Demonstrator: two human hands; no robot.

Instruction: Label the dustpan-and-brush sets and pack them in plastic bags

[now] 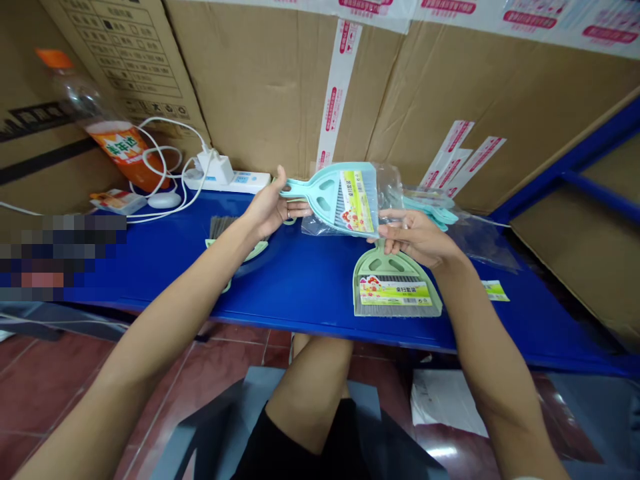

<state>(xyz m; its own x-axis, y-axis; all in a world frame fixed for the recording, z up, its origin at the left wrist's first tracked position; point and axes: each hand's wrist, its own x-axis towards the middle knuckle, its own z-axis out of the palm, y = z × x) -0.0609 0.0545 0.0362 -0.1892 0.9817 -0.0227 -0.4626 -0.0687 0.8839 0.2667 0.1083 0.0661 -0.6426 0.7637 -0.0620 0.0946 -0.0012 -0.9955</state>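
Observation:
A light blue dustpan and brush set (327, 197) with a yellow-green label is held up above the blue table. My left hand (273, 205) is closed round its handle at the left end. With my right hand (415, 235) I pinch the lower right corner of the pan, where clear plastic wrap (389, 183) hangs round it. Just below lies a green dustpan set (395, 283) with a label across its bristles. Another green piece with grey bristles (223, 227) lies partly hidden behind my left forearm.
On the blue table (295, 280), more light blue sets (435, 210) in plastic lie at the right. An orange bottle (120, 143), a power strip (245, 181) and white cables stand at the back left. Cardboard (270, 87) walls the back. A loose label (495, 291) lies at the right.

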